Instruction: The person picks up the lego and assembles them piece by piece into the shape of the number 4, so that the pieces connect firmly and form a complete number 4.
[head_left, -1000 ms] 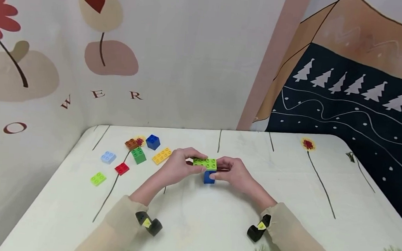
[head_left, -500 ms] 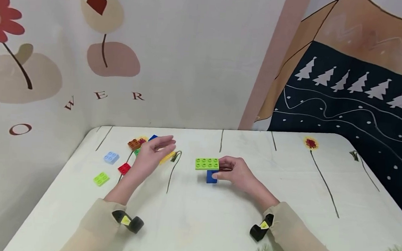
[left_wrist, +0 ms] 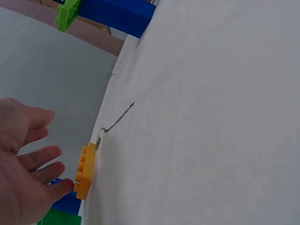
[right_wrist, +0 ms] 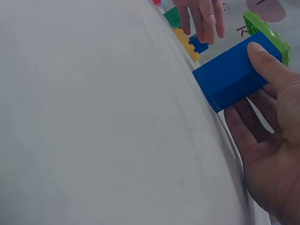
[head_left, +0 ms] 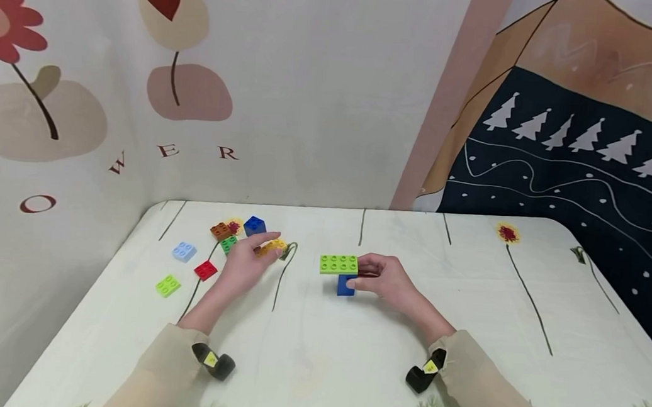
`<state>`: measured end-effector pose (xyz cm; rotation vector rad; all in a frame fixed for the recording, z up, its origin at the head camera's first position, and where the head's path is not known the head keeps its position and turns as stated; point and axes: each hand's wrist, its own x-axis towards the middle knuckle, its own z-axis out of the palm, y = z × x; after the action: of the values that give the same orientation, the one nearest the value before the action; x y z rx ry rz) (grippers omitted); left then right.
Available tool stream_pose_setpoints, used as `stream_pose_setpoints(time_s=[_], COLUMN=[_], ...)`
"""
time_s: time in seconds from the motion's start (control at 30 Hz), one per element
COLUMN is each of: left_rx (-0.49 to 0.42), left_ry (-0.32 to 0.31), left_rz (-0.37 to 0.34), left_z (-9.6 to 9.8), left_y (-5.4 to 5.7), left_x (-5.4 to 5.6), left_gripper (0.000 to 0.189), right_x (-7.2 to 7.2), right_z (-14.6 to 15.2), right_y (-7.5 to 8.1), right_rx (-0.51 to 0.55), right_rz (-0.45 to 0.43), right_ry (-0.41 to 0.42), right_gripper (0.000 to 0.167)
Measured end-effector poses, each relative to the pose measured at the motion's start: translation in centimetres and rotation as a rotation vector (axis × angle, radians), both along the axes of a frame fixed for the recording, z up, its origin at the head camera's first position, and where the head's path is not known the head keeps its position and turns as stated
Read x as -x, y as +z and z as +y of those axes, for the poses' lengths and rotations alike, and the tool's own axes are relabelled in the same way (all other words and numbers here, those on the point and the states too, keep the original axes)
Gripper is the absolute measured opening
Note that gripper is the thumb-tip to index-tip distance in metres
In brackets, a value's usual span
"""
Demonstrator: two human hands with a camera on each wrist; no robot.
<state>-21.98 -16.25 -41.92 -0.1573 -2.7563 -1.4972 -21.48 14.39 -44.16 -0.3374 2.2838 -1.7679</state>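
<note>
My right hand (head_left: 387, 280) grips a stack of blue bricks (right_wrist: 229, 75) with thumb on one side and fingers on the other. On top lies a long lime-green brick (head_left: 339, 264), which juts out to the left past the blue. My left hand (head_left: 244, 267) reaches over a yellow brick (left_wrist: 86, 171) with its fingers spread and loosely bent. In the left wrist view a fingertip comes right at the yellow brick's studs, and the fingers are not closed round it. The hand partly hides this brick in the head view.
Left of and behind the left hand lie a green brick (head_left: 229, 244), a dark blue brick (head_left: 254, 226) and a brown brick (head_left: 220, 231). Farther left are light blue (head_left: 184, 251), red (head_left: 205, 271) and small lime (head_left: 168, 286) bricks. A patterned cloth covers the table (head_left: 315, 360).
My left hand has let go of the long lime-green brick and moved left, then lowered toward the yellow brick. My right hand keeps holding the blue stack in about the same place.
</note>
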Motion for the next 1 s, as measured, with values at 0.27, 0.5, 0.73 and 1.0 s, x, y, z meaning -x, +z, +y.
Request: stream_pose_setpoints(time_s=[0.27,0.5,0.73,1.0], left_rx=[0.052,0.017,0.027,0.126], left_ry=[0.018,0.021,-0.012,0.02], left_rz=[-0.035,-0.089,-0.083,-0.038], left_z=[0.5,0.7,0.9,0.9], left_y=[-0.3,-0.9,-1.3,-1.5], left_x=[0.4,0.7,1.2,1.4], left_gripper=[0.041,0.044,0.044,0.051], right_x=[0.0,-0.3,-0.2,-0.1], right_z=[-0.2,-0.1,0.0,0.0], right_y=[0.1,-0.1,-0.2,0.1], right_rx=[0.009,-0.003,-0.008,0.004], right_rz=[-0.019,-0.025,-0.02,-0.014], right_ry=[0.001,-0.009,-0.016,-0.008], right_gripper=[0.039,0.039,0.039,0.039])
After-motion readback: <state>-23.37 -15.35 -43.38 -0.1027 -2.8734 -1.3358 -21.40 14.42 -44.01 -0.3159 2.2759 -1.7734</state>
